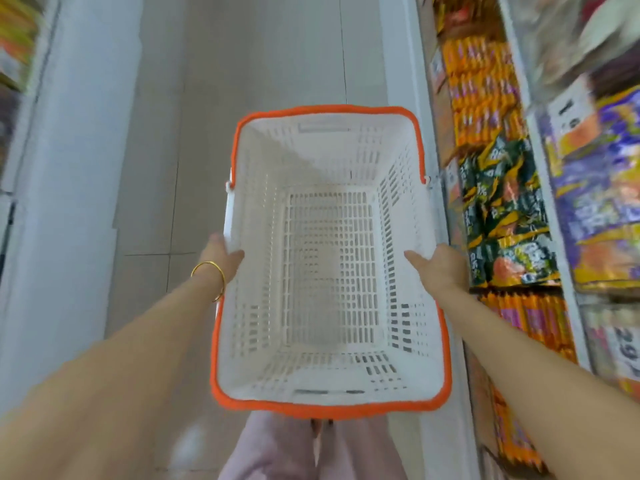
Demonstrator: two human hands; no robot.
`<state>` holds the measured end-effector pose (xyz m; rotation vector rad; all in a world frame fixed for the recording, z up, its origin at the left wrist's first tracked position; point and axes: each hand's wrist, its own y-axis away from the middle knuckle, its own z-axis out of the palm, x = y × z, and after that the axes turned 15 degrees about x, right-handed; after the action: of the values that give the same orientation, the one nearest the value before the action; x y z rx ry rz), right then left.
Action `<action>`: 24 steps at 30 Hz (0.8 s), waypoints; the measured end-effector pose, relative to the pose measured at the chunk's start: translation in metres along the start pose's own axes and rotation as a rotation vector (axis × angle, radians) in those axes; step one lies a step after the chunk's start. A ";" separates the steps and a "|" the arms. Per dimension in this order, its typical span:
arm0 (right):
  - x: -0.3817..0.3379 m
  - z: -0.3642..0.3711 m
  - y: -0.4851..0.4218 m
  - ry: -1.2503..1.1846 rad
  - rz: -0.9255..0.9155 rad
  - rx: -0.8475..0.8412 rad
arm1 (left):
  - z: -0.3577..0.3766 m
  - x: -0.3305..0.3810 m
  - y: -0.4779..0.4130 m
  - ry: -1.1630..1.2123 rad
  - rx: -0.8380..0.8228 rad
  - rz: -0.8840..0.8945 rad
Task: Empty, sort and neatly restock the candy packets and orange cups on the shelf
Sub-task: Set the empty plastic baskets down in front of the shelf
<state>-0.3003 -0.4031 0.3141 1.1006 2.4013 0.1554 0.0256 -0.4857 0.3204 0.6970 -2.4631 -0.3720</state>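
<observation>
Left hand (221, 254) and right hand (440, 268) each clasp a side wall of the white shopping basket (242, 341), thumbs inside. Basket holds nothing. Candy packets (505, 209) fill the shelf on the right.

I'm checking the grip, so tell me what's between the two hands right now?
In the head view, the empty white basket spans between the left hand and the right hand, each gripping a side wall.

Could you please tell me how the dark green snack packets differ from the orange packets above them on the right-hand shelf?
The dark green snack packets are dark with orange and white print; the orange packets are bright orange with purple patches. The dark green snack packets look wider and crumpled, leaning unevenly; the orange packets look narrower and stand in tight, even rows. Both sit on the shelf beside the empty basket.
</observation>
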 end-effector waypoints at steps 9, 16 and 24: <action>-0.205 -0.031 -0.175 0.027 -0.125 0.094 | -0.051 0.149 -0.174 0.264 0.021 0.015; -0.355 -0.043 -0.309 0.036 -0.139 0.123 | -0.083 0.279 -0.326 0.230 0.058 0.001; -0.535 -0.037 -0.502 0.033 -0.129 0.127 | -0.105 0.447 -0.528 0.239 0.092 0.057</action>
<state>-0.3632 -1.1295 0.4027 1.0012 2.5321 -0.0233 -0.0235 -1.1810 0.3893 0.6656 -2.2780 -0.1443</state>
